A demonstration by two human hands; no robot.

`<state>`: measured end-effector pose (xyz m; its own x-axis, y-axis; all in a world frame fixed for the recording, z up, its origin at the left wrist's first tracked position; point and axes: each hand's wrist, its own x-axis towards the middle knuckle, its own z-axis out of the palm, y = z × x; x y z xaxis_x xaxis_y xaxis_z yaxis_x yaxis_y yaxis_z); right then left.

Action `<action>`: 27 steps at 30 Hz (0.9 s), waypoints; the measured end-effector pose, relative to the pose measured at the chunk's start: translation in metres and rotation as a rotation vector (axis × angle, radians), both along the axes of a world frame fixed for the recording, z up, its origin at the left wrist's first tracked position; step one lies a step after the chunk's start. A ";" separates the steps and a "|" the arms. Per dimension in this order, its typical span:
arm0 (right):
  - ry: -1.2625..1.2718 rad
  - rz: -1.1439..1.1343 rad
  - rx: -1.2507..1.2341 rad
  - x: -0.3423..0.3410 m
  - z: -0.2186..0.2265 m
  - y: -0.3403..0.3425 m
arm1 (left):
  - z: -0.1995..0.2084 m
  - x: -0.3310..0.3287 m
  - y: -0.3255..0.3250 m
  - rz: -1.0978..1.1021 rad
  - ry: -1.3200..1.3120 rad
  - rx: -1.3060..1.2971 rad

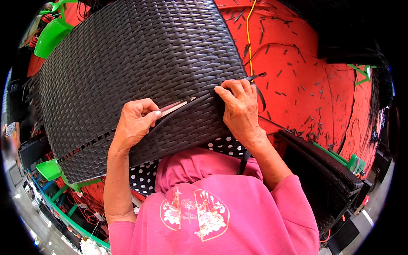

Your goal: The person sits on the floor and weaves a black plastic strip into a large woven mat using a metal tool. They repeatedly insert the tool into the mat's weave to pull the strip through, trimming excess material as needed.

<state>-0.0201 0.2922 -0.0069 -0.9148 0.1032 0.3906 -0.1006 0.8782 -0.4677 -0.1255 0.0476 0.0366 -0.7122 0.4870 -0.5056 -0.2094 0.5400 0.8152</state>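
A black woven wicker panel (153,55), part of a large piece of furniture, rests before me. My left hand (135,123) is closed, thumb and finger pinched on a flat black strip (180,111) along the weave. Beside those fingers shows a narrow pale and reddish sliver (172,107); I cannot tell whether it is a tool or a gap. My right hand (241,106) is closed at the panel's right edge, fingertips pressed on the strip. A loose strip end (257,77) curls out past its knuckles. A row of gaps (91,143) runs through the weave on the left.
Many short black offcuts (310,123) litter the red floor covering (293,89), crossed by a yellow cord (249,38). Dark wicker furniture (323,170) stands close on my right. Green plastic chairs (53,38) are at the left. Polka-dot fabric (144,176) lies below the panel.
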 end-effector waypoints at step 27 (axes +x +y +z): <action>0.064 0.350 -0.121 -0.019 0.000 -0.049 | -0.007 0.003 -0.006 -0.032 0.082 0.011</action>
<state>-0.0391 0.2434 -0.0066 -0.8767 -0.1626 0.4526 -0.4176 0.7243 -0.5487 -0.1227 0.0421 0.0299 -0.7351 0.5151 -0.4408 -0.1246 0.5365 0.8347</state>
